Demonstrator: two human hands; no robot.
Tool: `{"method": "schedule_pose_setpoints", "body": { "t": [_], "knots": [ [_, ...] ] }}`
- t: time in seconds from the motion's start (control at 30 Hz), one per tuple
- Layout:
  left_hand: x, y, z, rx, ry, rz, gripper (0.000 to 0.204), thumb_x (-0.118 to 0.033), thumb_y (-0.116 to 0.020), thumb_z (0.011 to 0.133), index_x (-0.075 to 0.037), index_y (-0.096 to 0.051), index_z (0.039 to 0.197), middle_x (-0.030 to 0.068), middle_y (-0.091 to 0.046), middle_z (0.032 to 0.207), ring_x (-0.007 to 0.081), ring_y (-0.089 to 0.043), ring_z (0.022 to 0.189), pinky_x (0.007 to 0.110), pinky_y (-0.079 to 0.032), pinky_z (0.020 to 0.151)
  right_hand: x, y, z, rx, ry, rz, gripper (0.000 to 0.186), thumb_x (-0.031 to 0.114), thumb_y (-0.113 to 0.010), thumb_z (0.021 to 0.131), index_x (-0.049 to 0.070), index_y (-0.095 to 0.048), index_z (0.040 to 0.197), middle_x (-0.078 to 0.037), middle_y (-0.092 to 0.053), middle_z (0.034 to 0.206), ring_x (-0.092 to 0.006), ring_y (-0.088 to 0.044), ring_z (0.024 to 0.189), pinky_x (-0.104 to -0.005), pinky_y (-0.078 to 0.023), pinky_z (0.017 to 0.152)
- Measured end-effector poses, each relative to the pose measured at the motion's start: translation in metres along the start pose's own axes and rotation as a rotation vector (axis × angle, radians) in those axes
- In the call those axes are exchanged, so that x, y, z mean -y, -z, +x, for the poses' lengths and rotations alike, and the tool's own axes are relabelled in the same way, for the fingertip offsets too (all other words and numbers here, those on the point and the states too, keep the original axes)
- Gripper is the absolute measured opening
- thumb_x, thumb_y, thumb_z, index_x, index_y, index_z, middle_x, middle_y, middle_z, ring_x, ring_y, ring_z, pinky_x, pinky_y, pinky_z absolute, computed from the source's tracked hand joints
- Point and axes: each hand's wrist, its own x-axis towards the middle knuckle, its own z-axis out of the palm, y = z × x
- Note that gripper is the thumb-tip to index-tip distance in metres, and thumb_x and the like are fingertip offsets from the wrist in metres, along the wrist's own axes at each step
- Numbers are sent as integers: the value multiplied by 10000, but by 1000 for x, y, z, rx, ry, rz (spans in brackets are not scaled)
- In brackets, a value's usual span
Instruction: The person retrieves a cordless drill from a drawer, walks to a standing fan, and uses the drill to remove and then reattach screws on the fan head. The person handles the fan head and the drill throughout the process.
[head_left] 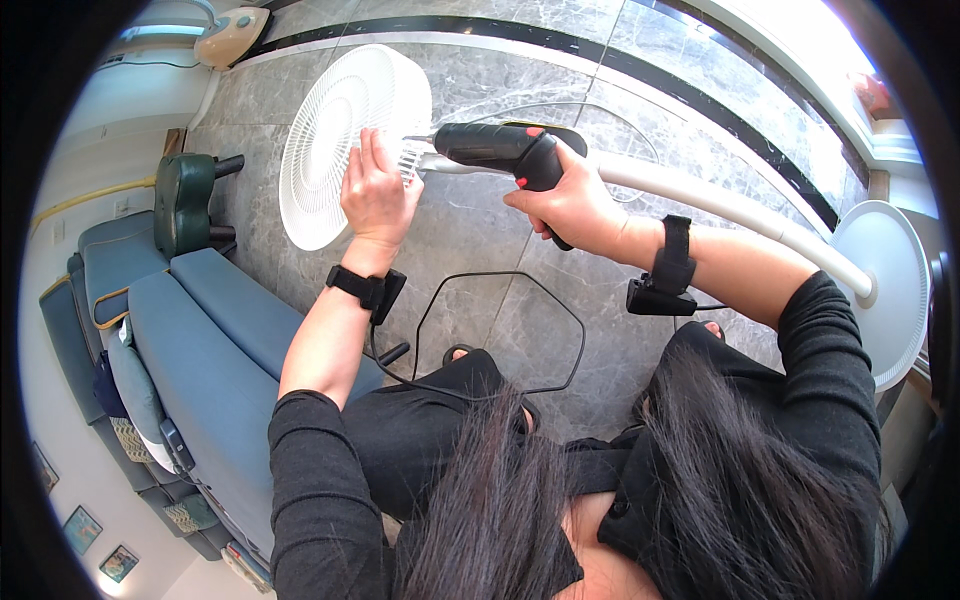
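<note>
Your right hand (578, 205) grips black pistol-shaped plastic power screwdriver (485, 146); left hand (380, 200), outstretched, at white round slatted fan head (335, 125), grip unclear.

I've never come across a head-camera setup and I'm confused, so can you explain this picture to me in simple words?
There's no robot here, just a person's two bare hands. A wide fisheye camera on the head looks down, which is why straight edges bend. The right hand grips a black cordless screwdriver, its tip pointing toward the head of a white pedestal fan. The left hand is on that fan head, fingers extended. The fan appears to be lying on its side over the grey tiled floor, its round base at right. At left stands a blue sofa.
</note>
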Motion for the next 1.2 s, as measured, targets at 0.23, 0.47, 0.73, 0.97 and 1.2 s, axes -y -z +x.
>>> {"method": "schedule_pose_setpoints", "body": {
  "t": [0.23,0.47,0.73,0.97,1.2],
  "knots": [
    [-3,5,2,17,8,8,774,-202,-797,580,32,-484,1248,193,-586,1252,290,-613,1100,339,-506,932,-5,0,0,-32,48,-129,520,143,-709,770,86,-468,1227,-47,-598,782,-128,-601,585,-284,-506,519],
    [0,0,0,8,7,-17,855,-230,-835,549,11,-475,1285,170,-557,1288,314,-595,1089,366,-511,890,-9,-1,2,-74,129,-217,489,155,-709,760,60,-486,1185,-115,-632,860,-231,-647,770,-355,-513,713],
    [0,1,0,-2,-3,-12,836,-237,-819,557,10,-481,1280,171,-561,1287,318,-602,1076,365,-511,891,-8,-1,1,-77,132,-225,467,154,-712,756,49,-491,1155,-133,-630,864,-250,-650,770,-356,-514,706],
    [-1,1,0,5,3,-14,839,-232,-821,554,8,-483,1283,170,-565,1285,315,-601,1082,366,-511,891,-9,-3,3,-90,154,-246,468,155,-715,754,45,-488,1148,-152,-630,867,-285,-654,793,-368,-513,721],
    [-2,1,0,4,9,-8,843,-233,-825,551,6,-483,1283,169,-561,1290,312,-599,1083,365,-510,892,-16,-3,5,-114,263,-334,550,138,-736,774,66,-474,1252,-64,-614,860,-160,-621,680,-317,-512,638]
  ]
}}
